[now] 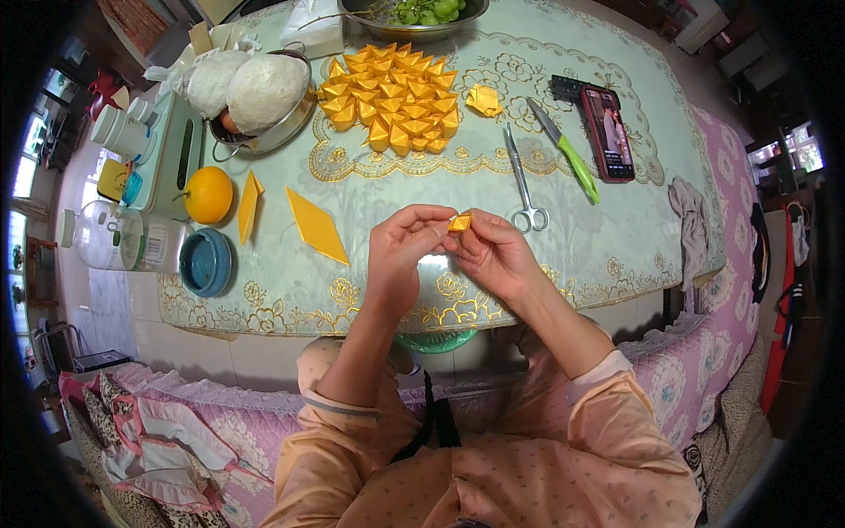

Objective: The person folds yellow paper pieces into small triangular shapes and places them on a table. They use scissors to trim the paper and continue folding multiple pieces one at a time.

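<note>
Between the fingertips of both hands is a small folded piece of gold paper [460,222], held just above the table near its front edge. My left hand [408,243] pinches its left side; my right hand [496,249] grips it from the right. Partly hidden by the fingers, its full shape cannot be told. To the left lie a flat gold paper diamond [317,226] and a narrower folded gold paper piece [249,207]. Beyond the hands sits a dense cluster of folded gold paper ingots [396,99]. A crumpled-looking gold paper piece [485,100] lies right of the cluster.
Right of my hands are metal scissors [521,188], a green-handled knife [571,158] and a propped phone [607,135]. Leftward stand a blue bowl [205,263], an orange fruit [208,195], a plastic jar [125,237] and a metal pot [290,122]. A grape bowl [412,30] is at the back.
</note>
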Tool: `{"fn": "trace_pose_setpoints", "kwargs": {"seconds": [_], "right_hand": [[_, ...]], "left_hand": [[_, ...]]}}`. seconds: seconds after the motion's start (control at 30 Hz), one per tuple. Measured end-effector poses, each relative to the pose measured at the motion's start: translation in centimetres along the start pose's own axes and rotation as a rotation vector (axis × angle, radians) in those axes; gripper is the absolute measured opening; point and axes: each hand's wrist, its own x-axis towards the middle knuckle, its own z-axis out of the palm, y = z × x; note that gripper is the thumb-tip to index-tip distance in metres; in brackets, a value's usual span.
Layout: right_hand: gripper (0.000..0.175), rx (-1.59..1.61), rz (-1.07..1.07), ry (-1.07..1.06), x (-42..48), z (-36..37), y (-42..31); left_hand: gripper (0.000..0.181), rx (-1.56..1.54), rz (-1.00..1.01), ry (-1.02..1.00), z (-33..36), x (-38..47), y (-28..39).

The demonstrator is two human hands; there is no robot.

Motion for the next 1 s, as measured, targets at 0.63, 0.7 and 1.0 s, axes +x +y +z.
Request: {"fn": "trace_pose_setpoints", "kwargs": {"seconds": [0.63, 0.7, 1.0], "right_hand": [[0.020, 0.094, -0.052, 0.151, -0.01, 0.79, 0.41], [0.021, 0.078, -0.055, 0.127, 0.01, 0.73, 0.37], [0.021, -0.099, -0.094, 0.153, -0.02, 0.85, 0.41]], "left_hand": [[0.021, -0.157, -0.062, 0.002, -0.15, 0.35, -0.85], [0.021, -0.152, -0.070, 0.006, -0.11, 0.37, -0.87], [0.021, -0.142, -0.060, 0.049, 0.17, 0.29, -0.89]]}}
